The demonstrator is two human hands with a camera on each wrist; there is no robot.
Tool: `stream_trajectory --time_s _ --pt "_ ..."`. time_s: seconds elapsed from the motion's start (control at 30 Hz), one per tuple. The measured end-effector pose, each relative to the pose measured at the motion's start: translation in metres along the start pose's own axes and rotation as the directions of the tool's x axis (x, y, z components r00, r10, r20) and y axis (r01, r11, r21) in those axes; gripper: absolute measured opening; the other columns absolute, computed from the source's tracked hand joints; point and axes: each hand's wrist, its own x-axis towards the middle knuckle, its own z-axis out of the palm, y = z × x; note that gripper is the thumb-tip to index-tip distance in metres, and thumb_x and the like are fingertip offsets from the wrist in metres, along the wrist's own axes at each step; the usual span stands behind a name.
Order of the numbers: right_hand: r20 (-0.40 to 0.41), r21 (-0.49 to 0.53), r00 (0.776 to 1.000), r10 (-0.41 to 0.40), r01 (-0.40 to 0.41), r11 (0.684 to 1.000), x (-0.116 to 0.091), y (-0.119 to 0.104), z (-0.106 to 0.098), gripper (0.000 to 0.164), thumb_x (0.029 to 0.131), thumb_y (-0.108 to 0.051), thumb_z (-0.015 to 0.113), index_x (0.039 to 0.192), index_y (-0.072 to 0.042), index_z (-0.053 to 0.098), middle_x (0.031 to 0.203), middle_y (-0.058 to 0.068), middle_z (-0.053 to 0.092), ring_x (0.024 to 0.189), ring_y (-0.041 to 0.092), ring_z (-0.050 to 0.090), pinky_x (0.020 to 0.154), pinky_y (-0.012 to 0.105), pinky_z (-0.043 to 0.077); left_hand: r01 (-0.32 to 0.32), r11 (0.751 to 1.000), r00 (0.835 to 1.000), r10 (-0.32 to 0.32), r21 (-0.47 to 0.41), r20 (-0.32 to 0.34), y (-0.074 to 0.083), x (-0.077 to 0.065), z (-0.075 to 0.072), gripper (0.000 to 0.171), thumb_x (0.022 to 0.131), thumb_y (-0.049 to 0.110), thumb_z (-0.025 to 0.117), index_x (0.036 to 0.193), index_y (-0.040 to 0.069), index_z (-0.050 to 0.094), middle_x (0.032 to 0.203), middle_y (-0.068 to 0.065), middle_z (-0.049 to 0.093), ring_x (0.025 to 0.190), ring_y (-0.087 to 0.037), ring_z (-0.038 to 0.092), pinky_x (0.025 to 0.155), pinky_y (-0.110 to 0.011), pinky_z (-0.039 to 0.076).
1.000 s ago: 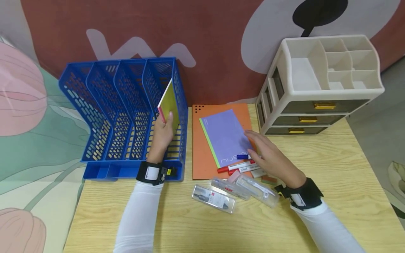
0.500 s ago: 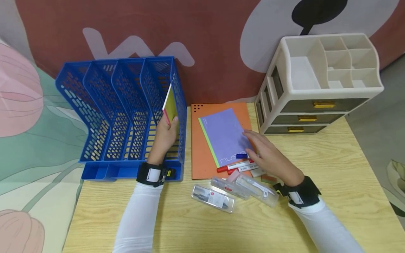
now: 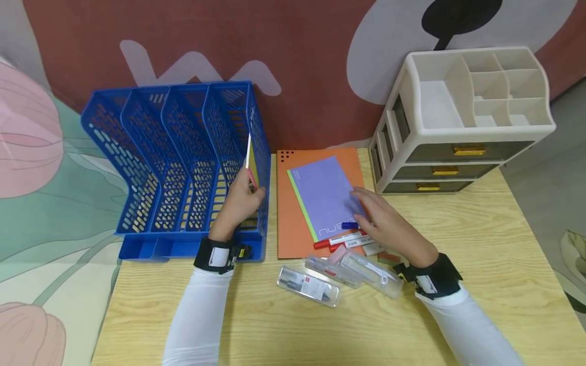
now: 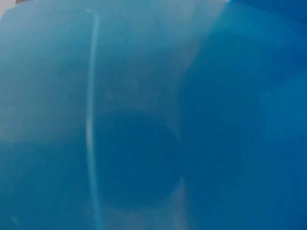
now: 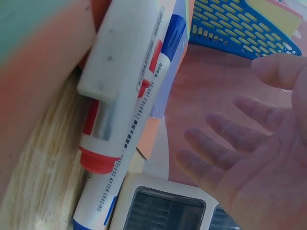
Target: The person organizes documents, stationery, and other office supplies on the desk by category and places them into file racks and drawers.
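My left hand (image 3: 240,198) is inside the rightmost slot of the blue file rack (image 3: 189,231). It holds a thin notebook (image 3: 253,155) with a yellow cover, white page edge and pink spine. The notebook stands upright near the slot's right wall; its lower part is hidden. Blurred blue plastic fills the left wrist view. My right hand (image 3: 389,221) hovers or rests by the right edge of a purple notebook (image 3: 316,190), fingers relaxed and holding nothing. Red and blue markers lie beside it, including a blue-capped marker (image 5: 173,38) and a red-ended marker (image 5: 98,160).
An orange folder (image 3: 288,213) lies under the purple notebook. Clear plastic cases, such as the pen case (image 3: 309,286), lie in front, by a pink eraser (image 3: 337,254). A white drawer organizer (image 3: 414,122) stands at the back right. A patterned cloth (image 3: 311,66) hangs behind.
The yellow notebook has moved lower and rightward into the slot, turning more edge-on against the right wall, with the left hand following. The right hand has stayed nearly still.
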Motion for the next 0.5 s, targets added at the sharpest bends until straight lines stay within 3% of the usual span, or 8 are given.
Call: stream_trajectory --time_s 0.13,0.3,0.5 --pt "0.021 0.008 1.0 0.022 -0.023 1.0 0.0 -0.0004 -0.0001 0.056 0.101 -0.013 0.065 0.151 0.001 0.044 0.161 0.022 0.039 0.148 0.042 0.039 0.118 0.062 0.036 0.01 1.0 1.0 -0.01 0.013 -0.023 0.002 -0.0025 0.0013 0.048 0.096 -0.007 0.052 0.142 -0.01 0.038 0.141 -0.034 0.053 0.129 -0.045 0.055 0.105 -0.06 0.049" --pt "0.04 0.005 0.998 0.039 -0.039 0.999 0.0001 0.0002 -0.0006 0.057 0.101 -0.015 0.065 0.152 -0.001 0.043 0.162 0.022 0.037 0.149 0.042 0.037 0.119 0.062 0.035 -0.013 1.0 0.999 0.014 0.011 -0.05 0.0039 -0.0024 0.0059 0.053 0.096 -0.008 0.05 0.146 -0.012 0.035 0.137 -0.034 0.051 0.128 -0.046 0.052 0.107 -0.061 0.045" --pt "0.047 0.012 0.998 0.035 -0.035 0.999 0.0035 0.0025 -0.0003 0.06 0.101 -0.015 0.065 0.154 0.0 0.04 0.162 0.024 0.036 0.149 0.043 0.036 0.119 0.062 0.034 -0.039 0.998 0.997 0.042 0.041 -0.066 0.005 -0.0041 0.0083 0.079 0.095 -0.007 0.055 0.163 0.004 0.018 0.149 -0.03 0.042 0.136 -0.045 0.048 0.11 -0.063 0.045"
